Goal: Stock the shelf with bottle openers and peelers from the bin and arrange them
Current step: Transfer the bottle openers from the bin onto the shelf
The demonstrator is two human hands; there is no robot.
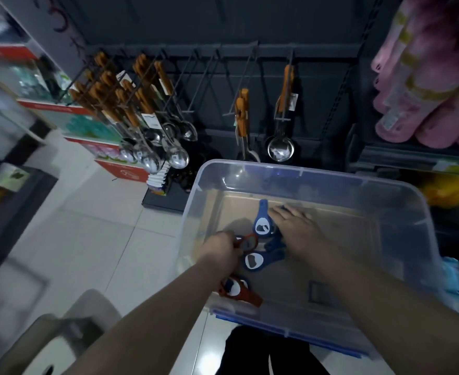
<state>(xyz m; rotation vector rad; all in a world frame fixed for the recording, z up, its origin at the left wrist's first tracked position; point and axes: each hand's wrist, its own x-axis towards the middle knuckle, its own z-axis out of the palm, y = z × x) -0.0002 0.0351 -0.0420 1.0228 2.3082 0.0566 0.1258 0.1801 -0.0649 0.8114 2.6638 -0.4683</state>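
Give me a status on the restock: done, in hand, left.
Done: no openers visible on the hooks. In hand: left hand grips a red opener; right hand rests on blue openers. Left: several openers in the bin.

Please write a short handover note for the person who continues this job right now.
Left hand: inside the clear bin, shut on a red bottle opener.
Right hand: flat on the blue bottle openers in the bin, not gripping.
Another red opener lies near the bin's front wall.
Done: no opener visible on the hooks.
Left: hang all openers, arrange them. Peelers not visible.
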